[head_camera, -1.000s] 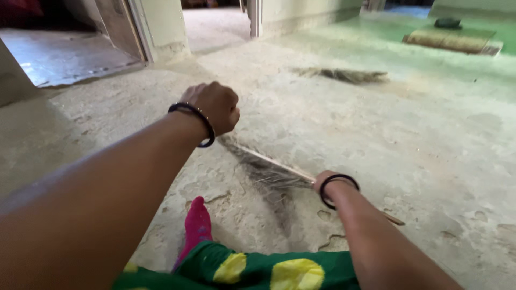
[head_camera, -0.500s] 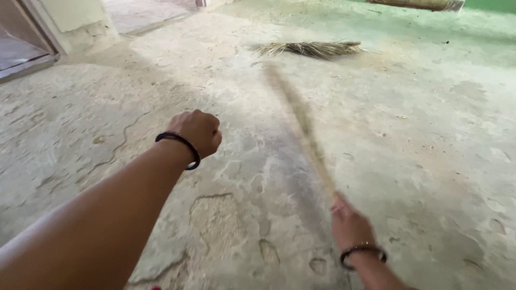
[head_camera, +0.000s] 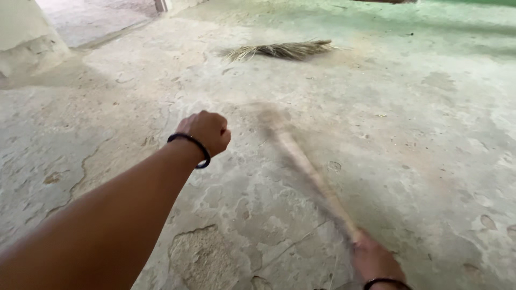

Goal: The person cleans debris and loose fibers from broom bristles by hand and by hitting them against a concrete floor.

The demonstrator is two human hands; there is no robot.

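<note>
1. My right hand (head_camera: 376, 261) is clamped on a blurred broom (head_camera: 301, 161), which slants away over the cracked floor (head_camera: 430, 134).
2. My left hand (head_camera: 205, 130) is fisted, empty, left of that broom.
3. A second broom (head_camera: 279, 50) lies well beyond it.

- The broom (head_camera: 303, 164) in your right hand (head_camera: 376, 260) is pale tan, blurred to a streak.
- Your left hand (head_camera: 207, 131) wears a black bangle (head_camera: 191, 147).
- Your floor (head_camera: 419, 139) is mottled grey-beige with darker cracked patches, tinted green far off.
- The far bundle (head_camera: 279, 50) is straw-yellow.
</note>
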